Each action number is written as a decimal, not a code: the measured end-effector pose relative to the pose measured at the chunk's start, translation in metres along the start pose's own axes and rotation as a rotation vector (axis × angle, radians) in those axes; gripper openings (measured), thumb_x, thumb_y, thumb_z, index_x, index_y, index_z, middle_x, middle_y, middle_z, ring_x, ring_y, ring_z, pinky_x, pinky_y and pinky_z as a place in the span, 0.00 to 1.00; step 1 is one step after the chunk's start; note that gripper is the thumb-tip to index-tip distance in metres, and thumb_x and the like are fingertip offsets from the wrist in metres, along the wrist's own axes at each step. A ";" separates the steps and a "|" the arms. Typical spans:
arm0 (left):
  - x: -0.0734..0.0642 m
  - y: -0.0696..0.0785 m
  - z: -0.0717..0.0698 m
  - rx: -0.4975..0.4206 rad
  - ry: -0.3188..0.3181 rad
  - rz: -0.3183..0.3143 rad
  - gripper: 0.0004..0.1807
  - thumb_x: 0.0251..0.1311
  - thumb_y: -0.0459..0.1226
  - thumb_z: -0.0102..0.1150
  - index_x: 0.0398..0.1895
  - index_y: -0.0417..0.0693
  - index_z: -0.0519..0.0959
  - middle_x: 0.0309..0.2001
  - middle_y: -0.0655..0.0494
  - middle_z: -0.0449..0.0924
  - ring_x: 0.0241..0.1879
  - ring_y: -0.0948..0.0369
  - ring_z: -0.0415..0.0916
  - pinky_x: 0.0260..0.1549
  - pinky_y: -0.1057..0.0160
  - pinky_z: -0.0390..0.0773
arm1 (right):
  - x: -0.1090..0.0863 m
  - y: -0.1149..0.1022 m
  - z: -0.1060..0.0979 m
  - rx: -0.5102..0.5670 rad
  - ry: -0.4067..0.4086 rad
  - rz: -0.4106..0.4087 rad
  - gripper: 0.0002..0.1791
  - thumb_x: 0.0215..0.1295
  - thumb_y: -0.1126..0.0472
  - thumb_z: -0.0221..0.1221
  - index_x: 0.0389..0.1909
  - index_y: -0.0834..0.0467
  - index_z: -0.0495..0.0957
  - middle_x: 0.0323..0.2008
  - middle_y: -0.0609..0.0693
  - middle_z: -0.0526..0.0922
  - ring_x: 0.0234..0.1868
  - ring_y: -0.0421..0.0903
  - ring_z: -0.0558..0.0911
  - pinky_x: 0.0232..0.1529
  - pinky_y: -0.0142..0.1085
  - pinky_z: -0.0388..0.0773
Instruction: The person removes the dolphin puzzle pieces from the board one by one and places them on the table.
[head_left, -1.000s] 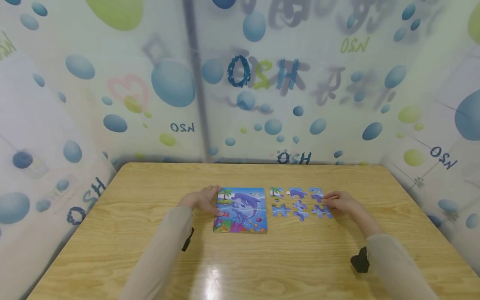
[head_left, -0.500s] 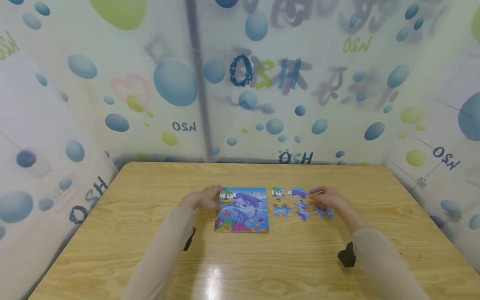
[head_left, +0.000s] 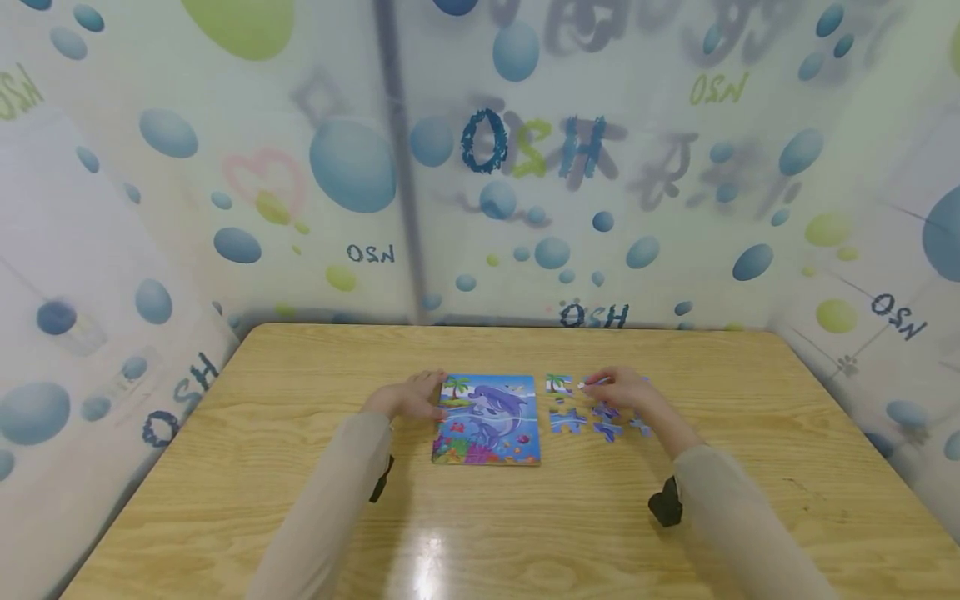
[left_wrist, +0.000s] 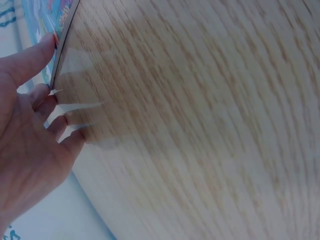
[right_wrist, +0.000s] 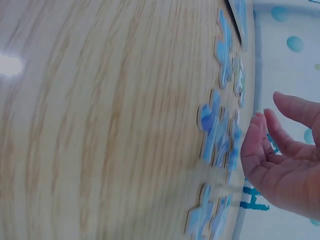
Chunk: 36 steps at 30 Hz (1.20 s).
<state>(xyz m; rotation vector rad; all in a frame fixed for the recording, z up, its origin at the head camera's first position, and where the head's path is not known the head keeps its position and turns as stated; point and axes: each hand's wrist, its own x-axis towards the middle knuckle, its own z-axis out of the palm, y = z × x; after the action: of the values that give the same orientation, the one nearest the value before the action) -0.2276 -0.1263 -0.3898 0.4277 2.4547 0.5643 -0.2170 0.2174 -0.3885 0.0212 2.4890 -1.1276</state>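
A square jigsaw puzzle board (head_left: 487, 433) with a dolphin picture lies flat on the table. My left hand (head_left: 408, 400) rests at its left edge, thumb over the picture's side and the other fingers along the border; the left wrist view shows fingertips at the board's thin edge (left_wrist: 64, 47). Right of the board, loose puzzle pieces sit in two rows, among them a palm-tree piece (head_left: 557, 383) and a blue piece (head_left: 567, 421). My right hand (head_left: 622, 390) hovers over the top row, hiding part of it. In the right wrist view its fingers are loosely bent, thumb apart, nothing between them.
The wooden table (head_left: 300, 367) extends to a patterned wall curtain (head_left: 420, 275) behind it. Side curtains stand close to the table's left and right edges. A dark strap piece (head_left: 666, 502) hangs at the right wrist.
My right hand has moved left along the top row, from the rightmost piece to the middle one, uncovering part of the right piece. My left hand stays by the board with a slight thumb shift.
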 end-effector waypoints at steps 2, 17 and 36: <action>0.000 0.000 0.000 -0.004 -0.002 0.000 0.40 0.62 0.42 0.52 0.71 0.42 0.44 0.72 0.40 0.39 0.71 0.43 0.35 0.68 0.42 0.42 | 0.001 -0.003 0.003 0.003 -0.016 -0.018 0.22 0.64 0.56 0.53 0.53 0.67 0.70 0.42 0.59 0.78 0.33 0.42 0.76 0.37 0.35 0.78; 0.000 0.001 0.000 -0.003 0.001 -0.004 0.39 0.62 0.42 0.52 0.71 0.42 0.45 0.72 0.40 0.39 0.71 0.43 0.35 0.68 0.43 0.42 | 0.009 -0.042 0.038 0.030 -0.141 -0.118 0.23 0.64 0.58 0.53 0.56 0.67 0.69 0.48 0.61 0.77 0.43 0.50 0.80 0.45 0.40 0.79; 0.002 0.001 0.000 -0.015 0.017 -0.029 0.39 0.62 0.43 0.52 0.71 0.44 0.45 0.73 0.42 0.38 0.71 0.44 0.33 0.68 0.43 0.41 | 0.014 -0.087 0.094 -0.104 -0.227 -0.216 0.19 0.56 0.58 0.62 0.48 0.62 0.77 0.43 0.55 0.81 0.40 0.44 0.80 0.40 0.35 0.80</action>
<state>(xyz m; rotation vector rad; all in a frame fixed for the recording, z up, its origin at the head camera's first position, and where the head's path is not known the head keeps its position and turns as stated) -0.2285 -0.1250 -0.3906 0.3818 2.4670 0.5758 -0.2117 0.0888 -0.3868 -0.3923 2.3817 -1.0172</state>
